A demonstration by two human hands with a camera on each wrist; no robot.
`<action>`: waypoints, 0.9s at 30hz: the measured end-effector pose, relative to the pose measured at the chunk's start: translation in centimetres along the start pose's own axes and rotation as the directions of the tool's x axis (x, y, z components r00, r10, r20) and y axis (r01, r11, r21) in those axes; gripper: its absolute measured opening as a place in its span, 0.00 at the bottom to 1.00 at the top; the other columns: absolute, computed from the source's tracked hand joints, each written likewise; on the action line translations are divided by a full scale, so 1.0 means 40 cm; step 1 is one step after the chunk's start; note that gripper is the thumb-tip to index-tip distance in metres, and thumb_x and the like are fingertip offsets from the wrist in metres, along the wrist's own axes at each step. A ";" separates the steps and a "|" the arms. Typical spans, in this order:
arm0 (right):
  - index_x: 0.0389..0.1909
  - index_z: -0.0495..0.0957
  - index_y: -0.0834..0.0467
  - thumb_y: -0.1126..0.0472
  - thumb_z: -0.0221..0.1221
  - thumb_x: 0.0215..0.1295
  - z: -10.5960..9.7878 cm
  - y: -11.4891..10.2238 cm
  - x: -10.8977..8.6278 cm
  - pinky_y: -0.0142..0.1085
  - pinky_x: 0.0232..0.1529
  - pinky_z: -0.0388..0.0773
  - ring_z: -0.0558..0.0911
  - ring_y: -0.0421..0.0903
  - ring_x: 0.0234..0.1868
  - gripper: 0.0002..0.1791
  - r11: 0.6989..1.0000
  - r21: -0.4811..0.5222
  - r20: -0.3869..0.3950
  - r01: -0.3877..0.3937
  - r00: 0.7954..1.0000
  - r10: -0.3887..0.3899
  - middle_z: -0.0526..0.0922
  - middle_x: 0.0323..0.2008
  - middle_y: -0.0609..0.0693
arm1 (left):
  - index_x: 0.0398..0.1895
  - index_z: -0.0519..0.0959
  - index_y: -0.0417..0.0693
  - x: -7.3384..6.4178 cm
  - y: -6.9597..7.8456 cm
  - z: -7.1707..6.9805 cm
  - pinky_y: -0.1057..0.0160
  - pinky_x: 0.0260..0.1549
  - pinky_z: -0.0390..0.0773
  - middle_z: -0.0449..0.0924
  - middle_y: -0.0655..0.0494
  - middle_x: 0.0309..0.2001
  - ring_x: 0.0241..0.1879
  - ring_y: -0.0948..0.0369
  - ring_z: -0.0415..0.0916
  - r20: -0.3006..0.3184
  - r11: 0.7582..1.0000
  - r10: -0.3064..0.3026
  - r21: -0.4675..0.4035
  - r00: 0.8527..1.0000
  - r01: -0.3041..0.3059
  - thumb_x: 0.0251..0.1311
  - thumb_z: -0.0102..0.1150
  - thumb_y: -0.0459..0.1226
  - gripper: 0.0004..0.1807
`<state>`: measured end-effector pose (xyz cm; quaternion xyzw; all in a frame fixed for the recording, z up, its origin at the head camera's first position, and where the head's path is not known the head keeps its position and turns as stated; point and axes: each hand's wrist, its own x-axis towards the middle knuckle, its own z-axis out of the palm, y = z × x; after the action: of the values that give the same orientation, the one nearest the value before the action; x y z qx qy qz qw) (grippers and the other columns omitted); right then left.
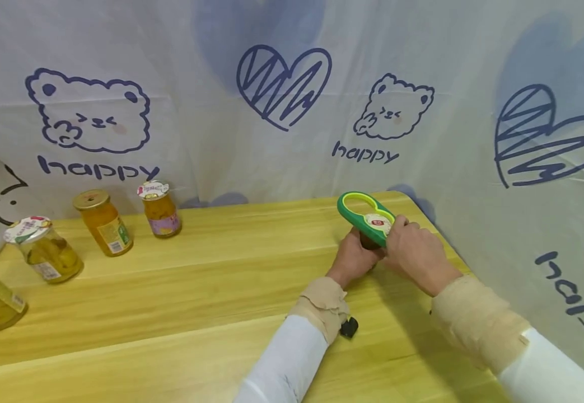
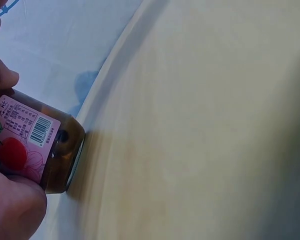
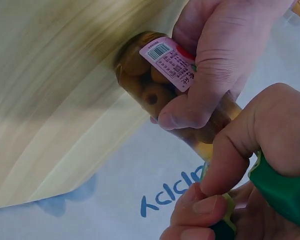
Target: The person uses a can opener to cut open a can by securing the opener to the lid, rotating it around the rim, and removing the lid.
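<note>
My left hand [image 1: 354, 262] grips a glass jar [image 2: 62, 150] around its body; a pink label [image 2: 27, 130] with a barcode and red fruit is on it. Round brown fruit shows through the glass [image 3: 140, 90] in the right wrist view. Over the jar's top lies a green jar opener [image 1: 361, 226] with a yellow-green inner edge. One of its rings surrounds the white and red lid [image 1: 378, 223]. My right hand [image 1: 417, 254] holds the opener's near end, fingers curled round it.
To the left on the wooden table [image 1: 211, 291] stand several more jars: a small one with a purple label [image 1: 164, 224], an orange one with a gold lid [image 1: 105, 226], and jars of yellow fruit [image 1: 55, 257]. A printed cloth [image 1: 196, 101] hangs behind the table and along its right edge.
</note>
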<state>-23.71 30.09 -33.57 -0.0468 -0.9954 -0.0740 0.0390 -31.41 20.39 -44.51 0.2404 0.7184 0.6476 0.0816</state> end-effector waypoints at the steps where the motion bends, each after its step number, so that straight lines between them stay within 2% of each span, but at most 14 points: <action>1: 0.44 0.64 0.77 0.55 0.64 0.60 -0.001 0.000 0.001 0.54 0.26 0.83 0.81 0.63 0.26 0.30 1.000 -0.003 -0.007 0.007 1.000 -0.007 0.77 0.29 0.70 | 0.70 0.68 0.47 0.001 0.001 -0.003 0.68 0.56 0.79 0.80 0.47 0.64 0.59 0.58 0.80 -0.001 1.000 0.004 0.004 1.000 -0.004 0.60 0.71 0.35 0.35; 6: 0.43 0.63 0.76 0.58 0.63 0.59 -0.006 0.001 0.007 0.56 0.27 0.82 0.81 0.65 0.27 0.27 1.000 0.025 -0.012 0.010 1.000 -0.010 0.77 0.29 0.70 | 0.70 0.68 0.48 0.004 0.007 -0.010 0.70 0.53 0.78 0.81 0.47 0.63 0.57 0.60 0.80 0.006 1.000 0.008 0.006 1.000 -0.008 0.60 0.72 0.36 0.36; 13: 0.41 0.63 0.74 0.59 0.62 0.60 0.005 0.004 0.008 0.56 0.26 0.81 0.80 0.64 0.25 0.24 0.999 0.038 -0.018 0.030 0.999 -0.029 0.76 0.26 0.68 | 0.69 0.70 0.49 0.002 -0.002 -0.012 0.73 0.49 0.77 0.82 0.47 0.62 0.52 0.66 0.79 0.031 0.999 0.000 -0.040 1.000 0.001 0.60 0.72 0.36 0.34; 16: 0.41 0.63 0.74 0.58 0.62 0.60 0.009 0.005 0.010 0.55 0.25 0.81 0.80 0.63 0.25 0.25 0.999 0.039 -0.015 0.037 0.999 -0.037 0.76 0.26 0.67 | 0.69 0.70 0.48 -0.001 -0.005 -0.016 0.74 0.45 0.77 0.83 0.47 0.60 0.46 0.70 0.78 0.044 0.999 0.010 -0.053 0.999 -0.007 0.60 0.72 0.35 0.33; 18: 0.41 0.62 0.73 0.58 0.63 0.60 0.010 0.007 0.010 0.54 0.25 0.80 0.79 0.62 0.25 0.25 0.998 0.041 -0.004 0.043 0.999 -0.043 0.75 0.26 0.66 | 0.67 0.72 0.47 -0.004 -0.005 -0.021 0.73 0.36 0.78 0.85 0.45 0.52 0.36 0.69 0.78 0.059 0.997 0.010 -0.079 0.998 -0.005 0.60 0.71 0.33 0.31; 22: 0.40 0.62 0.72 0.58 0.62 0.58 0.009 0.016 0.005 0.53 0.23 0.78 0.77 0.60 0.23 0.24 0.997 0.042 0.006 0.060 0.998 -0.060 0.74 0.25 0.64 | 0.62 0.75 0.45 -0.008 -0.003 -0.026 0.72 0.25 0.75 0.83 0.53 0.35 0.22 0.67 0.73 0.103 0.994 0.012 -0.106 0.995 -0.001 0.60 0.70 0.32 0.26; 25: 0.40 0.63 0.72 0.58 0.62 0.58 0.009 0.021 0.003 0.54 0.23 0.78 0.77 0.60 0.22 0.23 0.996 0.044 0.003 0.075 0.997 -0.076 0.74 0.25 0.64 | 0.59 0.76 0.45 -0.012 0.000 -0.029 0.72 0.23 0.74 0.78 0.60 0.28 0.19 0.67 0.71 0.134 0.993 0.025 -0.114 0.991 -0.009 0.62 0.68 0.31 0.23; 27: 0.40 0.63 0.72 0.59 0.62 0.58 0.010 0.023 0.003 0.54 0.22 0.78 0.77 0.59 0.22 0.23 0.995 0.051 -0.004 0.088 0.996 -0.088 0.74 0.25 0.64 | 0.58 0.77 0.44 -0.014 0.001 -0.032 0.71 0.21 0.73 0.76 0.61 0.24 0.17 0.66 0.69 0.145 0.993 0.032 -0.121 0.989 -0.014 0.62 0.67 0.31 0.21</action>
<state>-23.77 31.08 -33.80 -0.0018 -0.9980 -0.0501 0.0376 -31.49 19.00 -44.40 0.2903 0.6677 0.6709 0.1409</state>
